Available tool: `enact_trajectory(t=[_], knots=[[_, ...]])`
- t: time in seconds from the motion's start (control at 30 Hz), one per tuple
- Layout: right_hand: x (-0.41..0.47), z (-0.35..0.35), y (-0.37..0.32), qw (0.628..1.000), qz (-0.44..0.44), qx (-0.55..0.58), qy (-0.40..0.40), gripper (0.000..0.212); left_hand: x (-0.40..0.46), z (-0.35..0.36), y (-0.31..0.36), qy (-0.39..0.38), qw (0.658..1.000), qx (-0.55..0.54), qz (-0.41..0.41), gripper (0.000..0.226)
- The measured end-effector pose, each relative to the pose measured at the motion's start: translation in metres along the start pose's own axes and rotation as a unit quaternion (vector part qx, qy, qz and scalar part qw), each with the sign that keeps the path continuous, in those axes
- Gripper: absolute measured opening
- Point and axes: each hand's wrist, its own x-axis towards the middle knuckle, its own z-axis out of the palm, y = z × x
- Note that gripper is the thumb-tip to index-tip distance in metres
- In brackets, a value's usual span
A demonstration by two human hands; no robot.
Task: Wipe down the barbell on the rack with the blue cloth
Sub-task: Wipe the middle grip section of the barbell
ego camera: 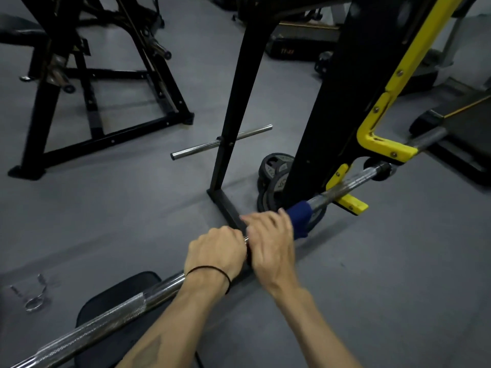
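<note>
Low at centre, our right hand (pixel 271 243) has its grip wrapped round the blue cloth (pixel 300 217) on the barbell (pixel 345 185), left hand (pixel 216 251) clamping bare steel just beside; unwiped bar runs far-right toward the rack (pixel 382 144).

A chrome barbell (pixel 106 320) runs from the lower left up to the right, where it rests in the yellow hook (pixel 382 144) of a black rack (pixel 329 107). The left hand (pixel 216 252), a black band (pixel 212 272) at its wrist, grips the bar from above. Just beside it, the right hand (pixel 273 245) holds the blue cloth (pixel 300 217) wrapped round the bar. Behind the rack upright, weight plates (pixel 273 171) lie stacked on the grey floor (pixel 132 203). A black padded bench (pixel 117 296) sits under the bar, and a spring collar (pixel 34 296) lies on the floor at the left.
</note>
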Motion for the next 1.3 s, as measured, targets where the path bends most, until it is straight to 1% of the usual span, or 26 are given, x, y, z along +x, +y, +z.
enact_trajectory(t=[0.03, 0.1, 0.13, 0.17, 0.23, 0.3, 0.37, 0.4, 0.43, 0.5, 0.53, 0.63, 0.7, 0.77, 0.8, 0.83, 0.9, 0.93, 0.97, 1.0, 1.07, 1.13, 1.17, 1.2, 1.23, 1.3], knots=[[-0.004, -0.002, -0.004, 0.999, -0.034, 0.002, -0.028, 0.051, 0.002, -0.004, 0.0, -0.024, 0.999, -0.021, -0.014, 0.036], [0.005, -0.019, 0.012, 0.99, -0.098, -0.023, -0.1, 0.055, 0.003, -0.011, 0.002, -0.064, 0.996, -0.048, -0.04, 0.035], [0.013, -0.028, 0.028, 0.984, -0.117, -0.05, -0.122, 0.055, 0.004, -0.012, 0.002, -0.073, 0.995, -0.048, -0.041, 0.034], [0.024, -0.035, 0.045, 0.983, -0.114, -0.072, -0.123, 0.054, 0.004, -0.012, 0.001, -0.077, 0.996, -0.038, -0.034, 0.033], [0.042, -0.049, 0.079, 0.989, -0.049, -0.096, -0.1, 0.053, 0.003, -0.012, 0.0, -0.067, 0.997, -0.017, -0.027, 0.032], [0.044, -0.05, 0.09, 0.994, 0.024, -0.091, -0.054, 0.055, 0.002, -0.01, 0.0, -0.052, 0.998, 0.007, -0.023, 0.032], [0.038, -0.036, 0.074, 0.994, 0.093, -0.062, 0.0, 0.056, 0.002, -0.007, 0.004, -0.036, 0.998, 0.039, -0.012, 0.031], [0.03, -0.028, 0.056, 0.992, 0.117, -0.038, 0.018, 0.056, 0.001, -0.006, 0.004, -0.035, 0.998, 0.051, -0.011, 0.03], [0.022, -0.02, 0.04, 0.992, 0.119, -0.018, 0.024, 0.056, 0.0, -0.005, 0.005, -0.034, 0.998, 0.057, -0.008, 0.028], [0.004, -0.009, 0.016, 0.998, 0.059, -0.001, 0.007, 0.051, 0.002, -0.005, 0.005, -0.033, 0.997, 0.068, -0.004, 0.027], [-0.002, -0.009, 0.014, 1.0, 0.022, 0.001, -0.015, 0.049, 0.002, -0.004, 0.004, -0.031, 0.997, 0.075, 0.0, 0.027], [0.008, -0.029, 0.045, 0.991, -0.074, -0.037, -0.107, 0.052, 0.001, -0.002, 0.006, -0.016, 0.997, 0.079, 0.008, 0.028], [0.024, -0.039, 0.071, 0.987, -0.087, -0.073, -0.117, 0.056, 0.001, 0.0, 0.007, -0.004, 0.996, 0.084, -0.005, 0.034], [0.031, -0.043, 0.085, 0.994, -0.044, -0.068, -0.074, 0.054, 0.001, 0.0, 0.007, 0.014, 0.996, 0.079, -0.026, 0.045], [0.03, -0.04, 0.085, 0.998, -0.011, -0.056, -0.036, 0.052, 0.0, 0.0, 0.007, 0.023, 0.997, 0.073, -0.027, 0.049], [0.028, -0.033, 0.077, 0.999, 0.029, -0.04, 0.008, 0.051, -0.001, 0.0, 0.008, 0.026, 0.997, 0.071, -0.025, 0.051], [0.023, -0.012, 0.043, 0.987, 0.132, -0.002, 0.088, 0.052, -0.002, -0.001, 0.009, 0.031, 0.997, 0.062, -0.032, 0.055], [0.019, -0.003, 0.022, 0.981, 0.16, 0.014, 0.106, 0.055, -0.002, -0.001, 0.01, 0.037, 0.997, 0.056, -0.035, 0.058], [0.013, 0.005, 0.004, 0.982, 0.156, 0.027, 0.104, 0.057, -0.003, 0.0, 0.01, 0.045, 0.997, 0.058, -0.036, 0.059], [0.004, 0.009, -0.008, 0.987, 0.129, 0.038, 0.088, 0.058, -0.003, 0.0, 0.01, 0.049, 0.996, 0.06, -0.036, 0.059], [-0.011, 0.004, -0.011, 0.997, 0.052, 0.046, 0.027, 0.059, -0.004, -0.001, 0.009, 0.049, 0.995, 0.08, -0.021, 0.055], [-0.006, -0.013, 0.014, 0.998, -0.043, 0.011, -0.051, 0.057, -0.004, 0.0, 0.008, 0.05, 0.995, 0.089, 0.002, 0.057], [0.002, -0.022, 0.032, 0.992, -0.085, -0.018, -0.087, 0.057, -0.004, 0.001, 0.008, 0.049, 0.995, 0.084, -0.003, 0.058], [0.014, -0.029, 0.049, 0.988, -0.106, -0.045, -0.103, 0.057, -0.003, 0.0, 0.007, 0.052, 0.996, 0.075, -0.013, 0.059], [0.025, -0.036, 0.066, 0.988, -0.101, -0.062, -0.103, 0.057, -0.003, -0.002, 0.007, 0.054, 0.996, 0.07, -0.027, 0.06], [0.039, -0.047, 0.09, 0.995, -0.049, -0.066, -0.065, 0.056, -0.006, -0.003, 0.01, 0.061, 0.994, 0.072, -0.051, 0.058]])
